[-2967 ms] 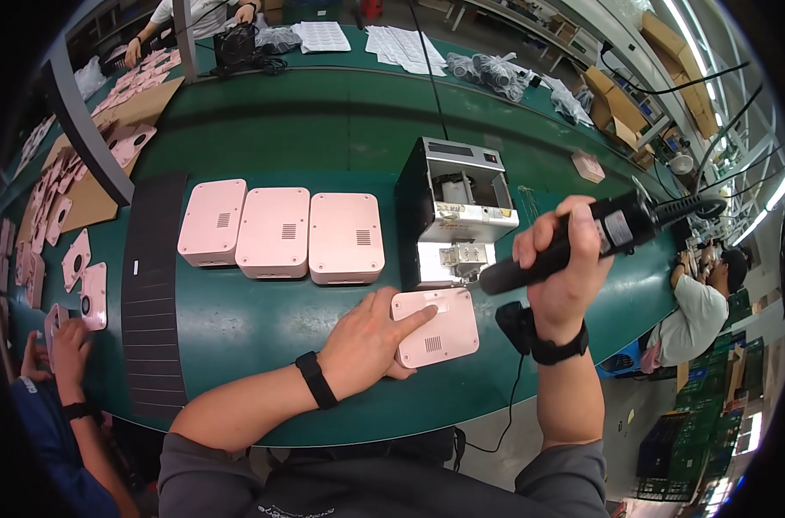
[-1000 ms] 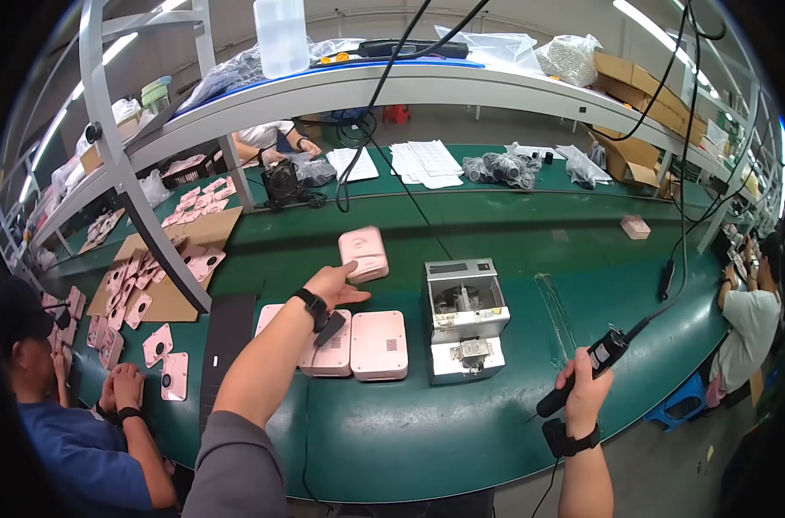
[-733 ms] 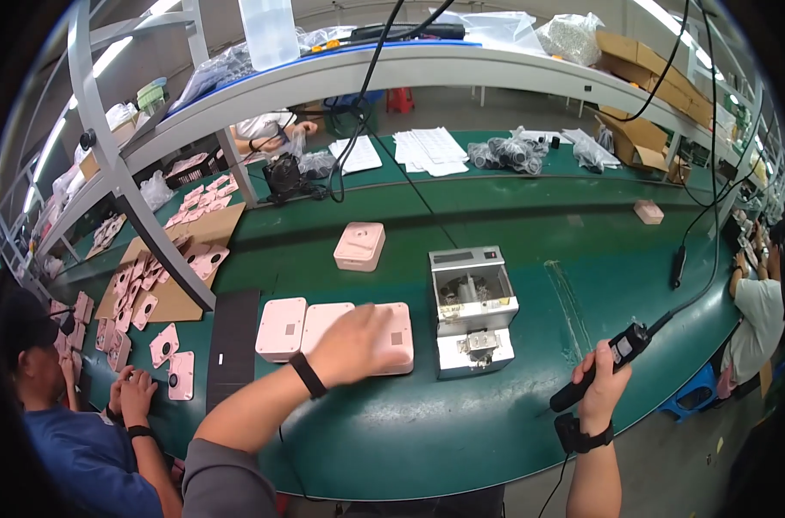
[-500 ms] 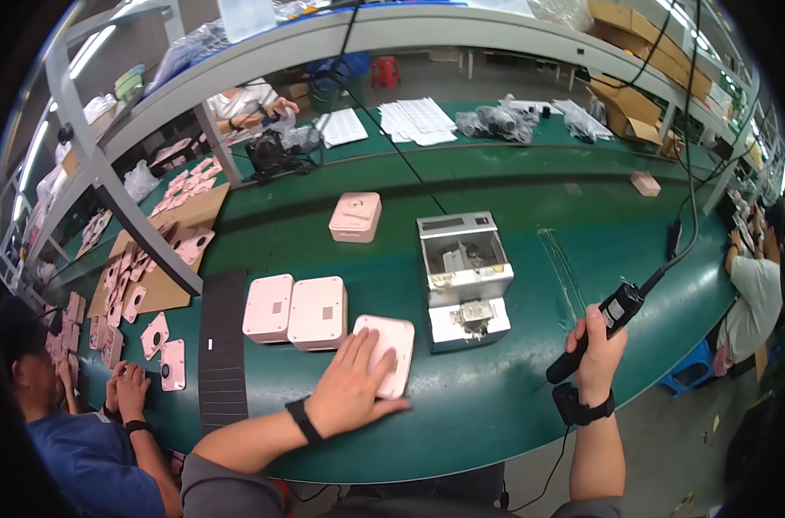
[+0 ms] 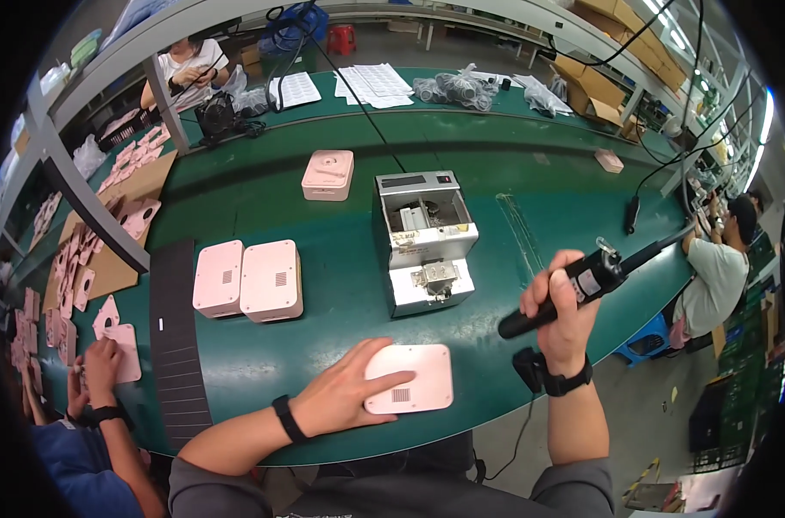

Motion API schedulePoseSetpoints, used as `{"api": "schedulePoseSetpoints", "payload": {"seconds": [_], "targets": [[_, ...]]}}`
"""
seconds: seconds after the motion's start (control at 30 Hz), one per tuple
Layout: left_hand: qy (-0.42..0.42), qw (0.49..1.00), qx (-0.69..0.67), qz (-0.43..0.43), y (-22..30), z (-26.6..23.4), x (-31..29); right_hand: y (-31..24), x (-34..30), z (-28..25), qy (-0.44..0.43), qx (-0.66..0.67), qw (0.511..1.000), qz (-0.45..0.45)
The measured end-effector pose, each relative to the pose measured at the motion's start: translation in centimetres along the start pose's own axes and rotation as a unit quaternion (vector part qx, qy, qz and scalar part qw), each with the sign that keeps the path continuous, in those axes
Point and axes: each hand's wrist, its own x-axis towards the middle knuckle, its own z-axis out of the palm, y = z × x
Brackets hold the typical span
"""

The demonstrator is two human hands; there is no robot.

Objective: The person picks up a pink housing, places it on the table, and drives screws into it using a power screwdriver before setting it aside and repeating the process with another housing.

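Observation:
A pink square case (image 5: 427,380) with screw holes at its corners and a small grille lies on the green bench close in front of me. My left hand (image 5: 345,390) grips it by its left side, one finger stretched across the top. My right hand (image 5: 565,302) is wrapped round a black electric screwdriver (image 5: 592,278), held above the bench with its cable running off to the right; its tip is hard to make out. Between and beyond my hands stands a metal screw feeder (image 5: 425,246). Two more pink cases (image 5: 218,278) lie side by side to the left.
Farther back sits another pink case (image 5: 327,175) with a part on top. A black ruled mat (image 5: 175,337) lies at left, beside cardboard (image 5: 151,186) with loose pink panels. Co-workers sit at left, far left and right. A metal frame (image 5: 107,198) rises at left.
The near pink case has turned sideways and come closer to the bench edge under my left hand. My right hand has lifted the screwdriver and tilted it flatter. The whole view has shifted.

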Motion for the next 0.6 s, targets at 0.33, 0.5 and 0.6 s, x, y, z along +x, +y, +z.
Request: {"api": "schedulePoseSetpoints", "payload": {"seconds": [0.33, 0.5, 0.6], "targets": [[-0.033, 0.995, -0.06, -0.068, 0.4, 0.8, 2.2, -1.5, 4.9, 8.3, -0.04, 0.064, 0.993, -0.091], [0.015, 0.996, -0.031, -0.079, -0.1, 1.3, 1.8, -0.7, 5.2, 8.4, -0.058, 0.033, 0.997, -0.048], [0.048, 0.995, -0.001, -0.089, -0.1, 1.1, 1.9, -1.0, 3.2, 7.1, -0.057, 0.039, 0.997, -0.018]]}}
